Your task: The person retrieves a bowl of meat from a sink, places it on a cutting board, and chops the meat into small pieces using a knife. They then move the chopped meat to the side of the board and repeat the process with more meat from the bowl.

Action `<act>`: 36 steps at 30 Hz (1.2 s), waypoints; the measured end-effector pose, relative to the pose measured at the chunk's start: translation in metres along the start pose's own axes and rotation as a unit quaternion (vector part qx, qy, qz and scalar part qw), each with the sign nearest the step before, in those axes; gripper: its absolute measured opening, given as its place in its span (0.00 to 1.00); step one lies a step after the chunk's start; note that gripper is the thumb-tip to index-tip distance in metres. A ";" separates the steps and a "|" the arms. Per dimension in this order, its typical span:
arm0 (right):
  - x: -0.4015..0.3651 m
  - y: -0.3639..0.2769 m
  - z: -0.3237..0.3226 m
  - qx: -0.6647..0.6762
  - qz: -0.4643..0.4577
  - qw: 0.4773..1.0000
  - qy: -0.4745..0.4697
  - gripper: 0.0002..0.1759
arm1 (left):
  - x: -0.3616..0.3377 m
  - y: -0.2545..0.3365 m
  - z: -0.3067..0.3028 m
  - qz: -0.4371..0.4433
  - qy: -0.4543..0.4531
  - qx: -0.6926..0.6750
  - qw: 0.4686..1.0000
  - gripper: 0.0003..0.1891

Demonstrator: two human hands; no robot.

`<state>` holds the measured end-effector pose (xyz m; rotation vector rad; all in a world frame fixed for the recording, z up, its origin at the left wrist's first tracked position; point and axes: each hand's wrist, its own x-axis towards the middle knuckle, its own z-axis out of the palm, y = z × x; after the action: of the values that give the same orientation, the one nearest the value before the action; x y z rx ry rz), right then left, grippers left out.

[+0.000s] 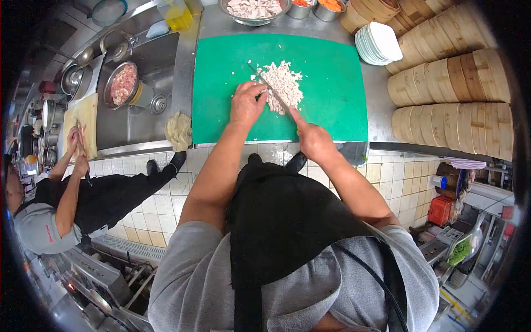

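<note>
1. Kitchen, tiled floor; steel desk carries a green cutting board.
2. Pale chopped pieces heaped mid-board, a few strays around.
3. Right grip wrapped round a knife at its handle; blade slants across the heap's left side.
4. Left grip beside the blade, fingers bent; pinching anything? Cannot tell.
5. Beyond board: metal bowl of pale slices. Right: white dishes, bamboo steamers.
6. Left: sink; farther left, a co-worker at a yellow board.
</note>
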<state>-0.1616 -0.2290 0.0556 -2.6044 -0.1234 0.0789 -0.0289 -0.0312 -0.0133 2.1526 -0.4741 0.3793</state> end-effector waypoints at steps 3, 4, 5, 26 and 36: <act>0.002 -0.006 -0.009 -0.013 0.030 0.997 -0.066 0.41 | -0.005 -0.006 -0.007 -0.009 0.014 -0.007 1.000 0.10; 0.000 -0.013 -0.013 0.000 0.023 0.999 -0.039 0.41 | -0.005 -0.006 -0.009 -0.020 0.014 -0.019 1.000 0.10; 0.000 -0.016 -0.015 0.013 0.014 1.000 -0.013 0.41 | -0.004 -0.007 -0.011 -0.019 0.015 -0.020 0.999 0.10; 0.007 0.000 -0.025 -0.002 0.053 0.998 -0.033 0.42 | -0.011 -0.041 -0.048 -0.070 0.089 0.033 0.993 0.16; 0.005 0.007 -0.029 0.014 0.065 0.998 0.018 0.43 | 0.021 -0.042 -0.041 -0.161 -0.033 0.264 0.951 0.30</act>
<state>-0.1535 -0.2493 0.0764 -2.5814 0.0588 0.0790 0.0052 0.0210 -0.0106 2.7137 -0.0446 0.2687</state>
